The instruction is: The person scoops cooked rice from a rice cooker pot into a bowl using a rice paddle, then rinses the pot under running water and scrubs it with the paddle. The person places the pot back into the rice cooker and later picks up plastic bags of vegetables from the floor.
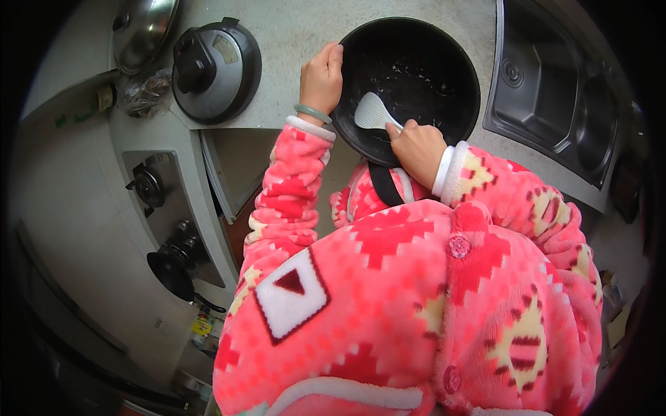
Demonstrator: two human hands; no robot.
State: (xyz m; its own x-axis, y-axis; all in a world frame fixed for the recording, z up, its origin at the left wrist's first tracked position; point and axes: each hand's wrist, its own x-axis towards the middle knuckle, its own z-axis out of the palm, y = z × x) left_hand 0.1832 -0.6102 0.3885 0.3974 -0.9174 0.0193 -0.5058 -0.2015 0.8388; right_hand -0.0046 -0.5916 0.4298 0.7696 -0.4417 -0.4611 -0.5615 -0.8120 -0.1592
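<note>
A large black wok (416, 57) with a black handle pointing towards my body lies at the counter's front edge. Small whitish bits cling to its inner surface. My left hand (321, 80), with a pale green bangle at the wrist, grips the wok's left rim. In my right hand (418, 151) is the handle of a white plastic rice paddle (372, 112), whose ribbed blade is over the inside of the wok. Whether the blade touches the wok's surface, I cannot tell.
Left of the wok, a pressure cooker lid (229, 78) sits on the counter (291, 21), near a plastic bag (148, 93) and a metal lid (145, 36). A steel sink (536, 93) is at the right. A gas stove (171, 208) with a small black pan (171, 275) stands at the left.
</note>
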